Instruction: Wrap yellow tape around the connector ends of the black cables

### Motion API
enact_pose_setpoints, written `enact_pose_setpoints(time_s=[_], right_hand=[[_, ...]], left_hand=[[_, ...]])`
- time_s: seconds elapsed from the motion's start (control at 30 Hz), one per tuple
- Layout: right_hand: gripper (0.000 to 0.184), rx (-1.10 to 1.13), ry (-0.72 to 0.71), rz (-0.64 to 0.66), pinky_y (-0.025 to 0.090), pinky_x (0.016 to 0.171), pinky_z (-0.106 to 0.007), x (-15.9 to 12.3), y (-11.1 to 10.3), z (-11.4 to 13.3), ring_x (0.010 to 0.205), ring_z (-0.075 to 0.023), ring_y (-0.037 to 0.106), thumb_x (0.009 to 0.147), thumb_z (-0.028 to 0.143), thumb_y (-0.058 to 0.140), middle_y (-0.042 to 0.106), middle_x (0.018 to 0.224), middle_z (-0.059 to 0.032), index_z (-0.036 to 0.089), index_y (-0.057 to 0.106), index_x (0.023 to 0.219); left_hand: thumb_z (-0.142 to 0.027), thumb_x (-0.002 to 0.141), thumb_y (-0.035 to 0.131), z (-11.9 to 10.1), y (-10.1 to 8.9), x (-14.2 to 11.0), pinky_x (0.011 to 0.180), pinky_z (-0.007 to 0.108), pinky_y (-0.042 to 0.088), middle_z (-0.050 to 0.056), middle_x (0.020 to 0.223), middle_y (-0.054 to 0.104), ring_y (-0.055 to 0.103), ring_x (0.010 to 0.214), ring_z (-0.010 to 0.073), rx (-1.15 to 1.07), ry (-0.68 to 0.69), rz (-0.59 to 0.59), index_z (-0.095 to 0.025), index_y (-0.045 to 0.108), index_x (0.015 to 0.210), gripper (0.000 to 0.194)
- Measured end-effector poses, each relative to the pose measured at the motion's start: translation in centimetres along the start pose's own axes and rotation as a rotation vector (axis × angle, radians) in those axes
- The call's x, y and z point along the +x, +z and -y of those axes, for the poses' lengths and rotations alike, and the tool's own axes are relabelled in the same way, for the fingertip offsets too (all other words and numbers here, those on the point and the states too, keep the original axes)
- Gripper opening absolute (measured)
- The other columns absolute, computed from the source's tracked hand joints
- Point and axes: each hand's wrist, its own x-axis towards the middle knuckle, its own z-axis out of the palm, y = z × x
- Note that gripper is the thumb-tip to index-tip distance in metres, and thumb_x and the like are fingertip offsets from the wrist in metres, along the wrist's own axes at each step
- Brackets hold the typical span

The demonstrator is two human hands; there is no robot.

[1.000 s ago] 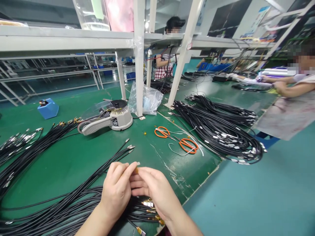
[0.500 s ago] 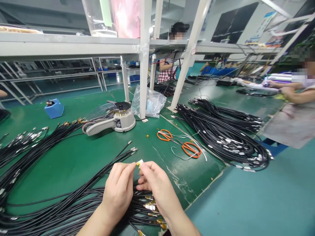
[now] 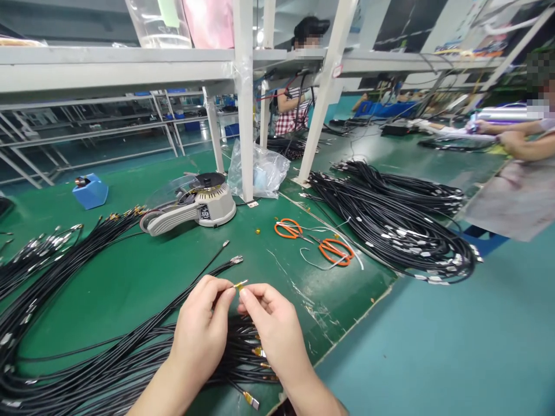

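Observation:
My left hand (image 3: pixel 202 332) and my right hand (image 3: pixel 271 326) meet over the front of the green table (image 3: pixel 143 271). Both pinch a small gold cable connector (image 3: pixel 240 283) between their fingertips, the left from the left side, the right just under its tip. Under my hands lies a bundle of black cables (image 3: pixel 108 370) with gold ends (image 3: pixel 260 352). A few loose black cables (image 3: pixel 208 268) with silver ends run away from my hands toward the middle of the table.
A grey tape dispenser (image 3: pixel 195 208) stands mid-table, with orange scissors (image 3: pixel 318 242) to its right. A big coil of black cables (image 3: pixel 399 225) lies at the right. More cables (image 3: pixel 47 254) fan out at the left. Other people work at far benches.
My hands have stayed together on the connector, shifting slightly; the connector tip now sticks out between the fingertips. The camera view swung a little.

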Motion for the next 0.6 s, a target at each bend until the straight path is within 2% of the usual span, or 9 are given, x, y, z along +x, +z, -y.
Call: enact_pose_setpoints(time_s=[0.17,0.33,0.6], right_hand=[[0.018,-0.014,-0.028,0.005,0.05,0.065,-0.025,0.08,0.01,0.06,0.066,-0.0153,0.062,0.079,0.033,0.063,0.067,0.07,-0.0018,0.016,0.067,0.076],[0.016,-0.012,-0.042,-0.003,0.05,0.065,-0.025,0.17,0.02,-0.04,0.067,-0.015,0.062,0.079,0.031,0.063,0.068,0.071,-0.0014,0.016,0.067,0.076],[0.015,-0.008,-0.039,-0.004,0.051,0.065,-0.025,0.11,0.17,0.11,0.066,-0.0157,0.063,0.078,0.03,0.063,0.067,0.069,-0.0004,0.017,0.067,0.074]], left_hand=[[-0.035,0.084,0.05,-0.55,-0.25,0.2,0.052,0.024,0.039,-0.002,0.059,0.054,0.05,0.053,0.0133,-0.091,-0.21,0.048,-0.02,0.061,0.068,0.024],[-0.042,0.08,0.053,-0.84,-0.21,0.28,0.049,0.023,0.036,-0.005,0.05,0.049,0.045,0.046,0.0116,-0.255,-0.406,0.098,-0.018,0.06,0.069,0.027],[-0.044,0.074,0.059,-0.91,0.02,0.47,0.049,0.023,0.038,-0.005,0.047,0.051,0.046,0.043,0.0108,-0.453,-0.539,0.112,-0.016,0.06,0.069,0.029]])
